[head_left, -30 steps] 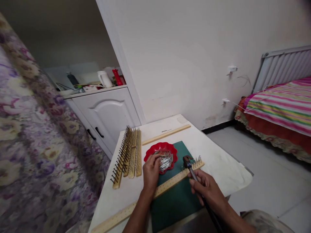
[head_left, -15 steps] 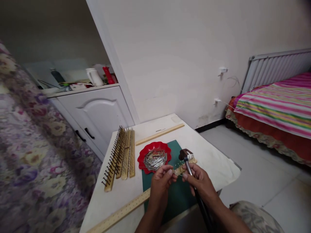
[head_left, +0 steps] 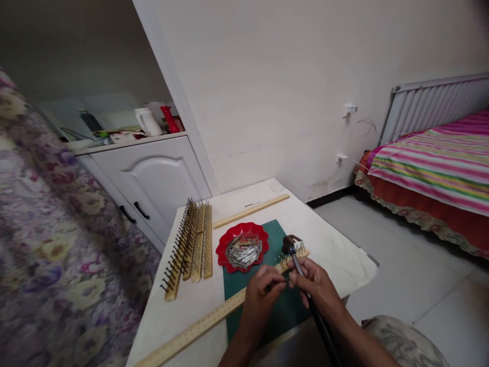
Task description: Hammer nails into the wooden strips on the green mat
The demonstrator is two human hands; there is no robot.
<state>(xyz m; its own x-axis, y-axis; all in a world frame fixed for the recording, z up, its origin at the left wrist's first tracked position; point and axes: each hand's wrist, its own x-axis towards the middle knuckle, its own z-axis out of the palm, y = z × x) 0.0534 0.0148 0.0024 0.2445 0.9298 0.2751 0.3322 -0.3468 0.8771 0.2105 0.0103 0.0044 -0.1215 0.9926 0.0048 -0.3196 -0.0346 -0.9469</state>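
The left hand had moved away from the red bowl of nails, which now lay beyond its fingertips. Its fingers were loosely curled, thumb near forefinger; whether they gripped a nail could not be told. The right-hand fingers were closed around the hammer, its head beyond them. The wooden strip passed behind the left fingers, its nailed end beyond the right. Work had apparently shifted from nail pick-up to the strip.
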